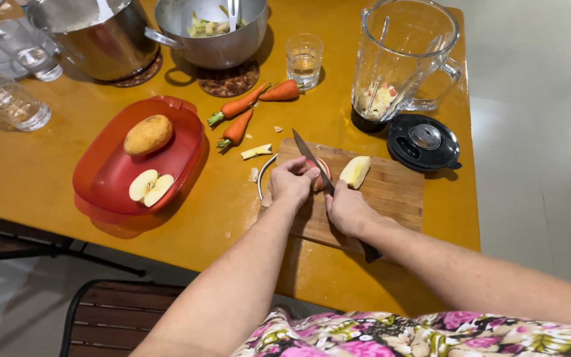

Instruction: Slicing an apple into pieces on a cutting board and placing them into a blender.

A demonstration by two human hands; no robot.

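Pinning apple piece (319,173), left hand (292,182); right hand (347,208) gripping knife (312,160).

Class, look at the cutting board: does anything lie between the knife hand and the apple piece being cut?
Nothing visible does. The right hand holds the knife on the apple piece, which the left hand steadies.

A single head-worn camera looks steeply down and forward from above the person's chest. The hands (318,195) sit near centre frame, close to the lens, over the tabletop (47,172). The far edge of the tabletop runs along the top of the view; floor shows on the right and lower left.
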